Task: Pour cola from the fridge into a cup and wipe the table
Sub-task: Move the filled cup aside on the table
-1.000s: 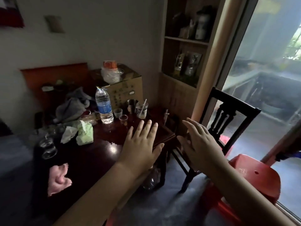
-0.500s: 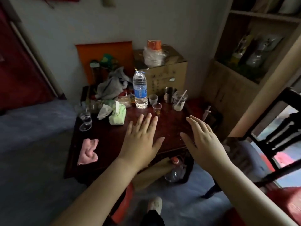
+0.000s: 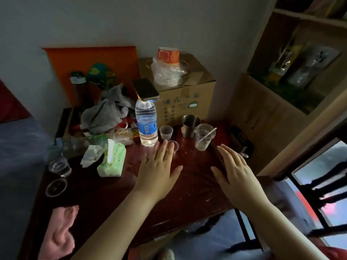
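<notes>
My left hand (image 3: 158, 170) and my right hand (image 3: 233, 173) hover flat, fingers spread, over the dark red wooden table (image 3: 187, 196); both hold nothing. A small clear plastic cup (image 3: 175, 147) stands just past my left fingertips, partly hidden by them. Behind it are another small cup (image 3: 166, 132), a steel mug (image 3: 190, 125) and a larger clear cup (image 3: 203, 136) with a straw and a little pale liquid. A pink cloth (image 3: 59, 235) lies at the table's near left corner. No cola or fridge is in view.
A water bottle (image 3: 146, 124) with a phone (image 3: 145, 90) on top stands mid-table. A green tissue pack (image 3: 112, 160), crumpled tissue, grey cloth and glasses (image 3: 60, 166) clutter the left. A cardboard box (image 3: 180, 94) sits behind, a wooden shelf (image 3: 293, 76) and a dark chair (image 3: 319, 186) right.
The view has swung left and down and come closer to the table. Both hands have stayed open and spread, now directly over the tabletop near the cups.
</notes>
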Demonstrator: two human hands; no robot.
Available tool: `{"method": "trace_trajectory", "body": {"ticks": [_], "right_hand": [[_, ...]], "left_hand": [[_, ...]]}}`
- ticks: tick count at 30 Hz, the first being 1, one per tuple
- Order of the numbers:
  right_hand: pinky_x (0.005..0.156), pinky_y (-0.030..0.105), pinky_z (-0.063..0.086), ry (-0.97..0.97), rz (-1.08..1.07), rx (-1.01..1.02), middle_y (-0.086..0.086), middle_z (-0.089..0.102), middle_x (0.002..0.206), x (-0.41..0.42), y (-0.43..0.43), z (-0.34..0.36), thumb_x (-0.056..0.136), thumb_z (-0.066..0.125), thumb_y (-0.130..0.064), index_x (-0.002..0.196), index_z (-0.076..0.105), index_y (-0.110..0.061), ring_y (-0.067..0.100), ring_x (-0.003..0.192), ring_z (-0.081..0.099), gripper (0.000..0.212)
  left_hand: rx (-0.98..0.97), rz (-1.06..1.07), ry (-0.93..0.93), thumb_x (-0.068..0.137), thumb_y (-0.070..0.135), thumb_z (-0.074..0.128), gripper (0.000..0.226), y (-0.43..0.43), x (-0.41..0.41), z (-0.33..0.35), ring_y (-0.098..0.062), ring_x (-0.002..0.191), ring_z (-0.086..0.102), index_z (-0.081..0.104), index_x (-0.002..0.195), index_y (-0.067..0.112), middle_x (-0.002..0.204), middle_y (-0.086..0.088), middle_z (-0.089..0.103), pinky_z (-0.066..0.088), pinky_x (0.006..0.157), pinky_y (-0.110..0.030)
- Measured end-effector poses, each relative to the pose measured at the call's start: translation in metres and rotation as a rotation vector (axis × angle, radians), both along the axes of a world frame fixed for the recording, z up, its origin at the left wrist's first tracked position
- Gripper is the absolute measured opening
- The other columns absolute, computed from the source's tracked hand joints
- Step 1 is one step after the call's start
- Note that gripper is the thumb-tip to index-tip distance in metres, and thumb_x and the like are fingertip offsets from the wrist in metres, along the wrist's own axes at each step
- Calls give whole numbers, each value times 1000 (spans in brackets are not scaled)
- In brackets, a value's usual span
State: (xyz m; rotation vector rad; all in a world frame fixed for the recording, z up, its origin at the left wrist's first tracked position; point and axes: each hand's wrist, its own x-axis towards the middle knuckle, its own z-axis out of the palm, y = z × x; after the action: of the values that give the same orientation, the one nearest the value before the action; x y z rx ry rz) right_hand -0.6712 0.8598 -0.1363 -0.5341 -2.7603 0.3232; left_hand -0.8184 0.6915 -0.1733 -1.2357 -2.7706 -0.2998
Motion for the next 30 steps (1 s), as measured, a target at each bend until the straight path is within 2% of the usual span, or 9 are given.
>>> {"method": "trace_trajectory", "body": {"ticks": [4,9,13,15,21,26,30], "right_hand": [[112,34,25,-20,2,-47,9,37,149,-37,17,-34,93,47,-42,143,36,-8,24,138,32,61],[112,36,29,-81,28,-109,10,38,148,-61,36,-86,92,42,-45,142,37,-8,24,138,33,63],[114,29,14,-265,60,-186,9,25,154,-60,59,-142,92,44,-49,146,28,-9,22,144,19,69],[116,32,9,-379,82,-206,11,15,158,-50,66,-169,91,44,-53,148,21,-8,22,146,7,76],[116,35,2,-509,131,-144,9,3,158,-34,81,-215,90,25,-62,150,11,-9,21,146,-5,81],[117,37,4,-568,96,-139,11,2,156,-18,89,-232,85,-6,-69,148,8,-8,24,145,-4,88],[116,42,10,-600,78,-143,13,7,155,-16,90,-237,88,-8,-65,146,10,-6,27,145,3,85]], "left_hand": [[-51,-6,-26,96,57,25,74,19,-35,-18,-24,148,2,8,154,16,162,-5,3,5,118,-41],[-69,26,-100,95,55,26,74,29,-52,-49,-22,148,2,9,154,15,162,-6,5,8,118,-42],[-68,89,-175,96,50,36,73,40,-57,-76,-24,148,5,9,154,15,161,-7,8,10,117,-41],[-86,114,-207,97,48,40,73,45,-55,-88,-25,148,7,10,153,13,161,-8,9,12,117,-41],[-95,164,-218,95,42,48,73,62,-64,-114,-27,147,12,15,152,11,160,-11,14,14,117,-41],[-113,185,-251,94,41,51,76,80,-77,-131,-28,147,12,14,152,9,160,-11,13,18,116,-41],[-10,274,-381,93,38,57,81,95,-95,-140,-27,146,14,11,153,8,160,-11,11,23,116,-40]]}}
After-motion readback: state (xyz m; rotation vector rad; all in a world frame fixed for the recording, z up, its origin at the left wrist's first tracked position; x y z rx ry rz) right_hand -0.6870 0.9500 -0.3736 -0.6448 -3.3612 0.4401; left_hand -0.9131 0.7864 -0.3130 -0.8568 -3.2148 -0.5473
